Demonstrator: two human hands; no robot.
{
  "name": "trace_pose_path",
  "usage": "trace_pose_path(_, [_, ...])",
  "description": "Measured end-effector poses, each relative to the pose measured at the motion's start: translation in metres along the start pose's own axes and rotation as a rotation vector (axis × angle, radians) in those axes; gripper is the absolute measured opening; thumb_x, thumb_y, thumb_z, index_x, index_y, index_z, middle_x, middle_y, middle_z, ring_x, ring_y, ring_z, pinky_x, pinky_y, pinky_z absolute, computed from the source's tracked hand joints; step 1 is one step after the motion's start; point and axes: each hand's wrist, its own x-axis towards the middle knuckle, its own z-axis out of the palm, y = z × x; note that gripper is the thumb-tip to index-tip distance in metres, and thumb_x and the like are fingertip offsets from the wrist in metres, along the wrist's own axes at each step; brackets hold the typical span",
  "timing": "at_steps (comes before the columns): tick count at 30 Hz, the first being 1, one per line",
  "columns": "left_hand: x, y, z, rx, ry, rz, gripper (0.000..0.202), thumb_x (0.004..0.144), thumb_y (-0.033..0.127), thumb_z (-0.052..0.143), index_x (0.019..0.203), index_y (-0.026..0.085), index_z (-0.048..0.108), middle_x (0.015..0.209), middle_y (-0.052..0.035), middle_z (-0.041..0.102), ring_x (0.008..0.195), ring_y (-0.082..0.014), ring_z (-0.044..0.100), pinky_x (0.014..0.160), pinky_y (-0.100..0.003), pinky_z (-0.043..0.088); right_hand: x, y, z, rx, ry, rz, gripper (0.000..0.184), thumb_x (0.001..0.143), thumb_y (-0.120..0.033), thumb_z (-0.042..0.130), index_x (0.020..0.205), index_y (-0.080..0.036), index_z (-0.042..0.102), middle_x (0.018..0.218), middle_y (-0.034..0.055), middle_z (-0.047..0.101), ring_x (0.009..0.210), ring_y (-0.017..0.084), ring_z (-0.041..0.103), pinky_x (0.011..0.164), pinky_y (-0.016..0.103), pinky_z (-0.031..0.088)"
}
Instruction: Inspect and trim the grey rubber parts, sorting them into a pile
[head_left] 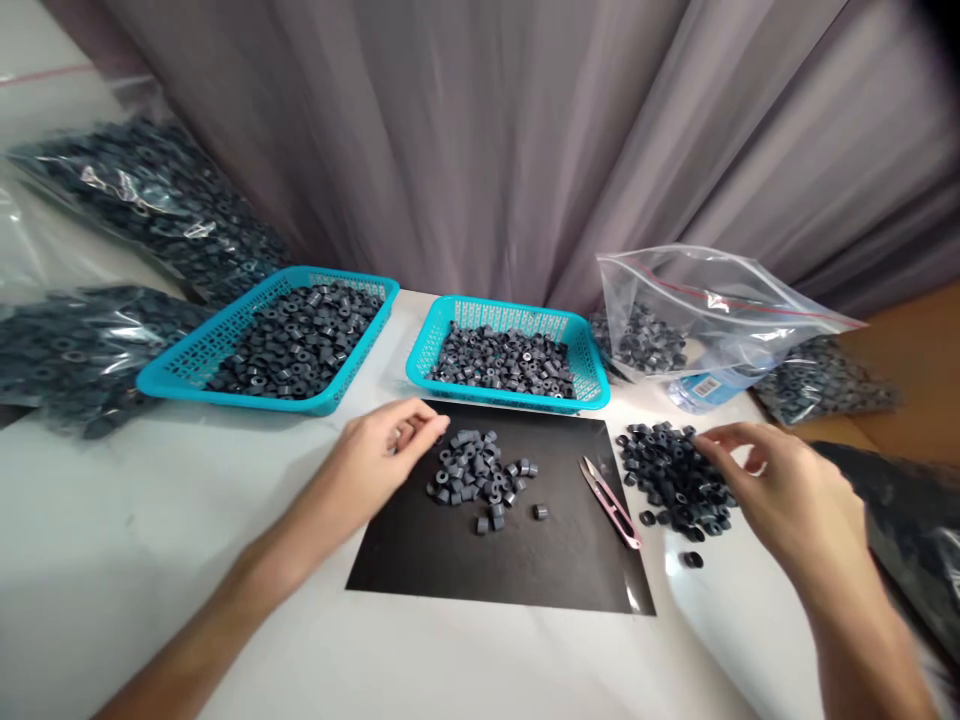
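The left hand [379, 450] pinches a small ring at frame center; the right hand [780, 490], fingers wide, touches the ring pile [671, 480] at right.

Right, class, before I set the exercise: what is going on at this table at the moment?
A person sits at a white table sorting small dark plastic rings. The left hand pinches at the edge of a little pile of rings on a black mat. The right hand reaches into a second pile lying off the mat. Pink thread snips lie on the mat between them. Behind stand two turquoise baskets part-filled with rings, and an open zip bag.
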Motion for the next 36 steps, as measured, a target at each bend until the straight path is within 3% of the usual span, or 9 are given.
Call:
trace_pose_path(4, [0.006, -0.027, -0.026, 0.22, -0.097, -0.038, 0.031, 0.087, 0.055, 0.059, 0.083, 0.024, 0.062, 0.083, 0.0008, 0.064, 0.078, -0.0188, 0.056, 0.073, -0.028, 0.039, 0.006, 0.029, 0.008, -0.118, -0.106, 0.0, 0.03, 0.089, -0.05, 0.055, 0.083, -0.026, 0.073, 0.079, 0.0092, 0.071, 0.069, 0.03, 0.063, 0.05, 0.033, 0.034])
trace_pose_path(6, [0.004, -0.039, -0.031, 0.25, -0.163, -0.074, 0.033, 0.082, 0.058, 0.064, 0.089, 0.026, 0.064, 0.089, 0.0, 0.065, 0.081, -0.0203, 0.058, 0.072, -0.028, 0.04, 0.006, 0.022, 0.011, -0.09, -0.06, -0.024, 0.033, 0.09, -0.053, 0.055, 0.088, -0.025, 0.071, 0.083, 0.01, 0.071, 0.073, 0.032, 0.064, 0.052, 0.034, 0.036])
trace_pose_path(9, [0.002, -0.048, -0.032, 0.195, -0.261, -0.108, 0.032, 0.078, 0.054, 0.07, 0.093, 0.026, 0.064, 0.086, 0.0008, 0.065, 0.078, -0.0199, 0.059, 0.069, -0.026, 0.04, -0.003, -0.013, 0.015, 0.088, 0.024, -0.15, 0.034, 0.092, -0.054, 0.055, 0.098, -0.023, 0.067, 0.088, 0.0092, 0.068, 0.083, 0.03, 0.064, 0.063, 0.038, 0.045])
trace_pose_path(13, [0.004, -0.046, -0.029, 0.061, -0.335, -0.102, 0.022, 0.081, 0.044, 0.07, 0.087, 0.024, 0.065, 0.074, 0.0016, 0.063, 0.07, -0.0178, 0.056, 0.065, -0.025, 0.039, -0.028, -0.068, 0.024, 0.437, -0.357, -0.473, 0.022, 0.094, -0.04, 0.061, 0.111, -0.025, 0.064, 0.108, 0.0079, 0.064, 0.099, 0.025, 0.064, 0.082, 0.038, 0.052])
trace_pose_path(17, [0.006, -0.023, -0.021, -0.108, -0.332, -0.08, 0.021, 0.084, 0.044, 0.067, 0.088, 0.023, 0.068, 0.081, 0.0001, 0.065, 0.074, -0.0169, 0.053, 0.069, -0.026, 0.039, -0.047, -0.091, 0.035, 0.498, -0.533, -0.594, 0.013, 0.095, -0.026, 0.061, 0.108, -0.026, 0.062, 0.108, 0.0051, 0.064, 0.1, 0.024, 0.064, 0.085, 0.04, 0.053])
trace_pose_path(20, [-0.001, 0.004, -0.006, -0.41, -0.367, -0.098, 0.027, 0.089, 0.045, 0.062, 0.105, 0.024, 0.069, 0.091, -0.0013, 0.067, 0.079, -0.0154, 0.056, 0.074, -0.026, 0.041, -0.049, -0.092, 0.036, 0.531, -0.553, -0.572, 0.007, 0.097, -0.022, 0.057, 0.102, -0.025, 0.061, 0.102, 0.0042, 0.064, 0.094, 0.022, 0.063, 0.082, 0.038, 0.052])
trace_pose_path(23, [-0.013, 0.024, 0.015, -0.685, -0.456, -0.195, 0.033, 0.095, 0.046, 0.054, 0.111, 0.022, 0.07, 0.089, -0.0023, 0.065, 0.07, -0.0115, 0.052, 0.062, -0.023, 0.037, -0.048, -0.093, 0.031, 0.653, -0.539, -0.51, 0.005, 0.098, -0.025, 0.057, 0.1, -0.024, 0.061, 0.099, 0.0041, 0.063, 0.09, 0.02, 0.062, 0.079, 0.034, 0.051])
trace_pose_path(28, [-0.029, 0.033, 0.042, -0.9, -0.472, -0.346, 0.034, 0.096, 0.042, 0.055, 0.109, 0.014, 0.071, 0.086, -0.0045, 0.066, 0.062, -0.0081, 0.041, 0.055, -0.024, 0.026, -0.051, -0.1, 0.024, 0.924, -0.516, -0.352, 0.01, 0.096, -0.031, 0.061, 0.101, -0.023, 0.059, 0.095, 0.0021, 0.066, 0.078, 0.015, 0.063, 0.072, 0.026, 0.051])
trace_pose_path(36, [-0.034, 0.038, 0.044, -1.06, -0.407, -0.52, 0.033, 0.093, 0.039, 0.061, 0.105, 0.01, 0.071, 0.091, -0.0113, 0.073, 0.066, -0.0098, 0.045, 0.06, -0.025, 0.032, -0.057, -0.102, 0.027, 1.086, -0.498, -0.258, 0.011, 0.096, -0.033, 0.061, 0.1, -0.022, 0.06, 0.09, 0.0017, 0.066, 0.079, 0.015, 0.065, 0.073, 0.027, 0.054])
